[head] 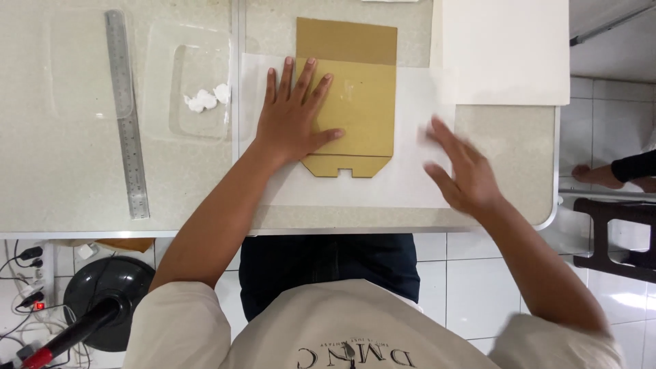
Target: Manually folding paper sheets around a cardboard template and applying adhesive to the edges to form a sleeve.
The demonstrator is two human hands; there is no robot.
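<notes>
Brown cardboard piece (359, 102), flat, lay near the desk's (68, 171) far edge, roughly mid-width, on a white paper sheet (355, 188) that ran down to the near edge. The cardboard had a darker flap strip at its far end and a notched tab with angled corners at its near end; matte, smooth, unprinted.

Left hand (295, 117) lay palm down, fingers spread, pressing flat on the cardboard's left part, with the heel of the hand on the paper. It gripped nothing.

Right hand (459, 169) was open with fingers apart and motion-blurred, over the paper's right edge near the desk's right near corner. I cannot tell whether it touched the paper. The two hands were well apart.

A white board (509, 51), plain and rectangular, covered the far right corner, and its near-left corner overlapped the paper.

Left of the paper stood a clear plastic tray (184, 85) holding small white lumps (203, 100). Farther left a long steel ruler (126, 113) lay roughly parallel to the desk's left edge.

The desk top was pale, speckled and stone-like, with a rounded right near corner.

On the white tiled floor below, a black round fan base (116, 287) sat at left with cables and a power strip (31, 287). At right was a dark stool (615, 232), and another person's bare foot (601, 175) beside it.
</notes>
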